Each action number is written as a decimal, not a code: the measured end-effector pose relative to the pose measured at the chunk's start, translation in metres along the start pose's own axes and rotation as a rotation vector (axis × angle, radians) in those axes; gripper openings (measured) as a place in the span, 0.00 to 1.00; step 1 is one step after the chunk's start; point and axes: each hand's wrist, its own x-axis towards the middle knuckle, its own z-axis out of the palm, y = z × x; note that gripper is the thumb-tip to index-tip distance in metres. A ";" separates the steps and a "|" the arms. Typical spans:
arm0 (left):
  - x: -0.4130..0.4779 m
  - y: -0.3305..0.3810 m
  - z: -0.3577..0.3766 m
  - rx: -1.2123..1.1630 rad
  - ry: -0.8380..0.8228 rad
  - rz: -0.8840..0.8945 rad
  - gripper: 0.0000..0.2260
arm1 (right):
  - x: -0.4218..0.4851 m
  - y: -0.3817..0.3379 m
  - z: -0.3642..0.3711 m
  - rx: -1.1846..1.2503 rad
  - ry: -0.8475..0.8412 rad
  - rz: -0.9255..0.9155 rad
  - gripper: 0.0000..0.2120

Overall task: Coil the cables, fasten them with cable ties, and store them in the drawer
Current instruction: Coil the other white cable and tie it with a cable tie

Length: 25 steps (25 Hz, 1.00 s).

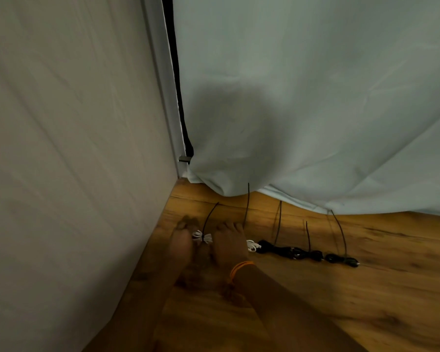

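Both hands sit low on the wooden surface, close together near the left cloth wall: the left hand and the right hand flank a small white cable bundle, which lies between them and seems to touch both. Blur hides the fingers, so I cannot tell whether either hand pinches the bundle or only rests beside it. A black cable tie rises from the bundle's waist, its tail uncut. To the right, a second white bundle and a row of black bundles lie in a line, each with its own tie tail standing up. An orange band circles the right wrist. Judging by this, coiling and tying look largely finished and the step in hand is either a last tightening or gathering up for storage. No drawer is in view, so the next move likely calls for a firm grip on this bundle and finding the drawer.
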 end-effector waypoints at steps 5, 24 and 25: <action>-0.008 0.005 0.005 0.135 0.135 0.179 0.33 | -0.003 0.002 -0.005 0.207 0.131 0.000 0.18; -0.050 0.106 0.047 0.257 0.190 0.601 0.25 | -0.091 0.075 -0.034 0.379 0.354 0.100 0.16; -0.053 0.106 0.047 0.280 0.176 0.604 0.25 | -0.095 0.077 -0.034 0.368 0.337 0.113 0.16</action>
